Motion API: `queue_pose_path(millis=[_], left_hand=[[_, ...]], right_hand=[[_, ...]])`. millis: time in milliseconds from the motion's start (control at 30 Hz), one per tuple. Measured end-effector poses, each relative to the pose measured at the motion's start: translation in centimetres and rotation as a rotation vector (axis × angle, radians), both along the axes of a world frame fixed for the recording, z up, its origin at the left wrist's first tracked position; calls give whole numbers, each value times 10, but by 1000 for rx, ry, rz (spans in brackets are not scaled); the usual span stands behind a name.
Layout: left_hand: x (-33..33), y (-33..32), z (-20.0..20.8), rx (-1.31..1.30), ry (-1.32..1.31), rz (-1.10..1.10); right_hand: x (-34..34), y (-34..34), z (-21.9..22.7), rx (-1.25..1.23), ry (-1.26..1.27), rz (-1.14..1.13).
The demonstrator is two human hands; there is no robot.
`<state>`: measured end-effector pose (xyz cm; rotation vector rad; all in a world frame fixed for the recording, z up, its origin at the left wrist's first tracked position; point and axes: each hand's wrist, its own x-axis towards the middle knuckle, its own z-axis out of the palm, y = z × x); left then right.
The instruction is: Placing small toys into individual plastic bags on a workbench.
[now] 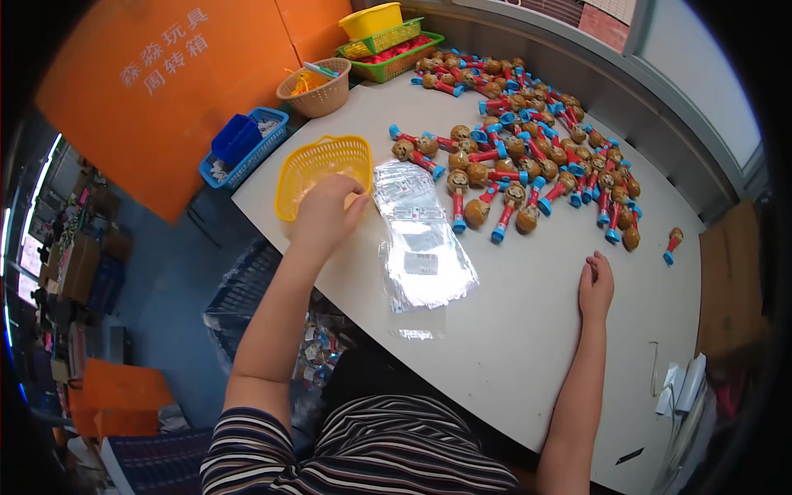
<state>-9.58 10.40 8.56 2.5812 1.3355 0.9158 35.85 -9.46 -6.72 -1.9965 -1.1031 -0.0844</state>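
My left hand (324, 213) is over the near rim of a yellow plastic basket (288, 186), its fingers bent and drawn together; whatever they may hold is hidden. Inside the basket are small clear pieces, too faint to name. Beside it lies a fanned stack of clear, printed plastic bags (425, 239), one sticking out at the near end. On the tabletop to the right rests my right hand (596, 285), fingers loosely curled and apart, with nothing visible in it. Beyond it spreads a pile of toy hammers or rattles (514, 195) with brown round heads, red handles and blue ends.
One loose toy (674, 246) lies near the right edge of the white table (511, 330). Back left stand a tan basket (322, 95), a blue basket (256, 153) and stacked green and yellow baskets (396, 54). A cardboard box (733, 280) borders the right; a crate (239, 289) stands below.
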Motion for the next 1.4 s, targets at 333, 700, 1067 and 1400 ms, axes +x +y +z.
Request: queue_pose_path(millis=[333, 700, 1067, 1400], left_hand=[[59, -62, -115, -111, 264, -173], [88, -81, -144, -89, 131, 121], [83, -91, -137, -26, -83, 42], [62, -152, -114, -115, -410, -244]], right_hand=[[7, -5, -8, -45, -14, 47], [-137, 9, 53, -68, 726, 232], [-204, -3, 63, -451, 795, 649], [-215, 3, 63, -161, 1331, 494]])
